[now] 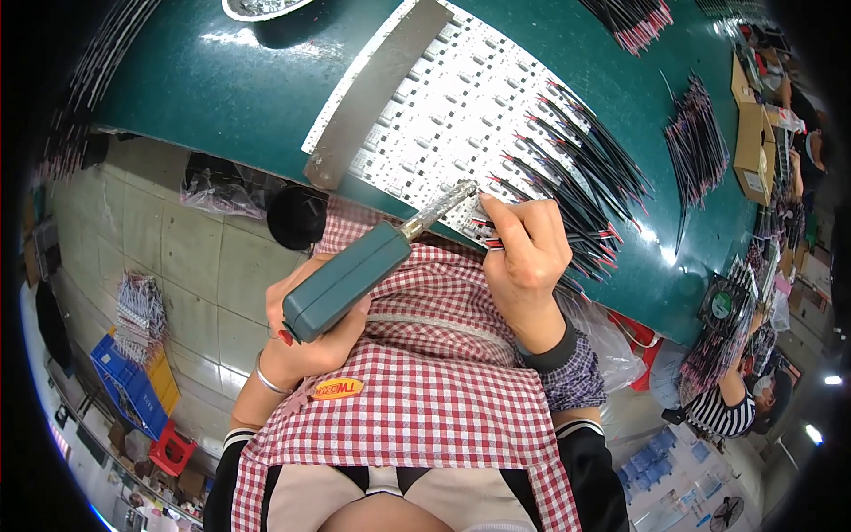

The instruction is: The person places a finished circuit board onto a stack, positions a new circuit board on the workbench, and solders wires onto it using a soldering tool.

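My left hand (pixel 324 341) is wrapped round the dark green body of a soldering gun (pixel 350 279). Its metal tip points up and right, onto the near edge of a white circuit board sheet (pixel 443 115). Close by that tip, my right hand (pixel 529 253) pinches a thin wire between thumb and forefinger; the fingers hide most of it. Black wires with red ends (pixel 576 164) fan out over the board's right side, several ends resting on its small pads. A flat grey metal bar (pixel 377 97) lies across the board's left part.
On the green table (pixel 230 97) are a white-rimmed bowl (pixel 266 7) and bundles of black wires (pixel 698 142). A cardboard box (pixel 753 151) stands at the right edge. A black bin (pixel 297 217) sits below the table edge. At right, a person in a striped top (pixel 722 412) works nearby.
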Available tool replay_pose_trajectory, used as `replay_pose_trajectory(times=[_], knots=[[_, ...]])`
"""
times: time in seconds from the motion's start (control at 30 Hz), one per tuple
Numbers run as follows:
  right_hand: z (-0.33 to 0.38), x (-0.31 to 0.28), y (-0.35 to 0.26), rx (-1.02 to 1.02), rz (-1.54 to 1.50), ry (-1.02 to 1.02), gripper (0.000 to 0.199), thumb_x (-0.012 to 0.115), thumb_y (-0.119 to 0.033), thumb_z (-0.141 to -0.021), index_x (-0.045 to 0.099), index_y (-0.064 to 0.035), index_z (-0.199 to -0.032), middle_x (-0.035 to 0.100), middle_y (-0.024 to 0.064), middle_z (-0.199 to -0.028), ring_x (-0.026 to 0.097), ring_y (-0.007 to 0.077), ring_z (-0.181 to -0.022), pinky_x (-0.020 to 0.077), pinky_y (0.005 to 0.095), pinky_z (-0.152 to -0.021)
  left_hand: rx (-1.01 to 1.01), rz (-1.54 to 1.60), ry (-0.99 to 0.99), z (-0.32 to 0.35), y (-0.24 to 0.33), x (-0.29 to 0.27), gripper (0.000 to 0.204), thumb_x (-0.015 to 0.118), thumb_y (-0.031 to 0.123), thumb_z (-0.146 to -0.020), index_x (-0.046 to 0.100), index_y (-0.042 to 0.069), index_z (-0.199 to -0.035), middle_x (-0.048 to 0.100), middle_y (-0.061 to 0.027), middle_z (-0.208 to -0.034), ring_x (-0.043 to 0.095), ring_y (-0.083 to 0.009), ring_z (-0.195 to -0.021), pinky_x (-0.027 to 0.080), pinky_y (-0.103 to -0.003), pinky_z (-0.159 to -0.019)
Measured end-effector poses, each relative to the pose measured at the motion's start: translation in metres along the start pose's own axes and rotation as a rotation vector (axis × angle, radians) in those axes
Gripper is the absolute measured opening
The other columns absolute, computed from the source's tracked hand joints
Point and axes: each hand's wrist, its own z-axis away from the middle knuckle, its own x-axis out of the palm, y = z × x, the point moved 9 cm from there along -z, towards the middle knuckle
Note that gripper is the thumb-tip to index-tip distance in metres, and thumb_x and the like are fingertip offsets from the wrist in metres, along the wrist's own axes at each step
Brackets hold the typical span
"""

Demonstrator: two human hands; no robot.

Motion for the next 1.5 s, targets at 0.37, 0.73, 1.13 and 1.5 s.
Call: replay_pose_trajectory(times=[0.37,0.73,1.13,1.5], knots=[[-0.002,0.001,-0.002,-0.004,0.013,-0.027,0.043,0.060,0.008,-0.057,0.072,0.0001,-0.097,0.049,0.0065,-0.075,0.053,0.0244,-0.070,0.0432,0.0364,-0.057,0.024,-0.025,-0.027,0.000,0.001,0.004,0.021,0.072,-0.006,-0.068,0.069,-0.005,-0.089,0.068,-0.0166,-0.089,0.069,-0.0298,-0.075,0.055,-0.033,-0.066],[0.000,0.000,0.005,0.024,-0.040,0.011,0.046,0.058,0.010,-0.054,0.072,-0.0006,-0.096,0.051,0.0075,-0.074,0.053,0.0249,-0.069,0.0436,0.0369,-0.056,0.061,-0.084,0.003,0.011,-0.003,0.000,0.022,0.073,-0.006,-0.065,0.070,-0.004,-0.087,0.069,-0.0178,-0.087,0.069,-0.0307,-0.072,0.056,-0.033,-0.064],[0.000,0.001,0.006,0.035,-0.051,-0.012,0.044,0.058,0.011,-0.053,0.073,-0.0010,-0.093,0.051,0.0072,-0.073,0.053,0.0249,-0.069,0.0434,0.0368,-0.057,0.055,-0.036,0.003,0.001,0.004,0.001,0.020,0.072,-0.006,-0.067,0.068,-0.005,-0.087,0.068,-0.0167,-0.086,0.068,-0.0302,-0.072,0.055,-0.034,-0.064],[0.001,0.001,0.006,0.035,-0.051,0.009,0.044,0.058,0.012,-0.054,0.073,-0.0015,-0.093,0.053,0.0072,-0.075,0.054,0.0252,-0.071,0.0441,0.0366,-0.058,0.098,-0.078,0.024,0.015,-0.002,0.000,0.020,0.072,-0.005,-0.064,0.069,-0.004,-0.084,0.068,-0.0178,-0.084,0.068,-0.0321,-0.070,0.056,-0.034,-0.062]])
